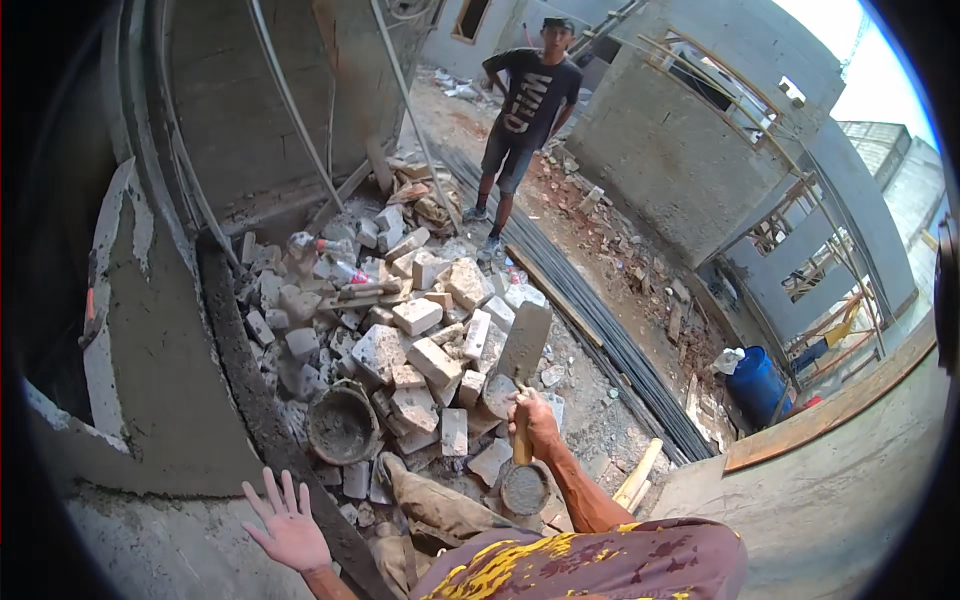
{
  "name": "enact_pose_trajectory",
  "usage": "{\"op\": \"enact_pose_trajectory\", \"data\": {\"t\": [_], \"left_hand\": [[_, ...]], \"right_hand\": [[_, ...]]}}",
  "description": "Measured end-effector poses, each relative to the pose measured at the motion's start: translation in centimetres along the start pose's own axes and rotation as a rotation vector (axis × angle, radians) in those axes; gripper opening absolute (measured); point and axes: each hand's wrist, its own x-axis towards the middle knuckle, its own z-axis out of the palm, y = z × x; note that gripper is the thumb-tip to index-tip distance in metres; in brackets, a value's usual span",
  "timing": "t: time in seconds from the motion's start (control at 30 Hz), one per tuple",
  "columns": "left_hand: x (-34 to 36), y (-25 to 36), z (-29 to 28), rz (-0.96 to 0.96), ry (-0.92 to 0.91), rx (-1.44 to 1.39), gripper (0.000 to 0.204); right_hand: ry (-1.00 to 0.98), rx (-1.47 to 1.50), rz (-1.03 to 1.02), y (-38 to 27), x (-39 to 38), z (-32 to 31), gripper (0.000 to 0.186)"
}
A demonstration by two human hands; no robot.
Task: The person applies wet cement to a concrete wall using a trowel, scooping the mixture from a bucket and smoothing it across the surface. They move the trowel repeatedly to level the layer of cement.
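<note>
My right hand [537,422] is closed round the wooden handle of a trowel [525,342], whose flat grey blade points up and away over the rubble. Spread wide with its palm showing, my left hand [288,528] holds nothing; it is beside the mortar-covered wall edge at the lower left. A dark bucket [343,424] with grey mortar inside stands between that hand and the bricks. Just below the trowel handle is a smaller round container [526,489] with grey material in it. Ahead lies a heap of pale bricks [432,362], some broken.
A person [525,120] in dark clothes stands beyond the heap. Long dark bars [600,360] run along its right side. A blue barrel [757,388] stands at the right. Slanting poles [295,105] lean at the back left, near the freshly plastered wall [170,370].
</note>
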Motion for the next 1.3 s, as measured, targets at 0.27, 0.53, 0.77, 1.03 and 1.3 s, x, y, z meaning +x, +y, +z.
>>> {"op": "enact_pose_trajectory", "data": {"t": [0.27, 0.53, 0.77, 1.03, 1.3], "left_hand": [[2.8, -2.1, -21.1, -0.226, 0.326, 0.97, 0.065], [0.9, -5.5, -43.5, -0.593, 0.855, 0.972, 0.041], [9.2, -10.2, -48.7, -0.623, 1.059, 0.964, 0.052], [16.9, -12.1, -46.9, -0.63, 0.787, 0.982, 0.058], [32.7, -13.1, -46.7, -0.424, 0.429, 1.334, 0.057]], "right_hand": [[-0.384, -0.996, -0.042, 11.7, 8.6, 10.6, 0.031], [-0.508, -0.829, -0.673, 29.5, 23.3, 20.8, 0.035], [-0.757, -1.785, -0.2, 48.7, 32.8, 18.0, 0.045], [-0.59, -1.565, -0.163, 46.7, 28.8, 13.8, 0.022], [-0.589, -1.519, 0.053, 47.5, 30.0, 16.9, 0.029]]}}
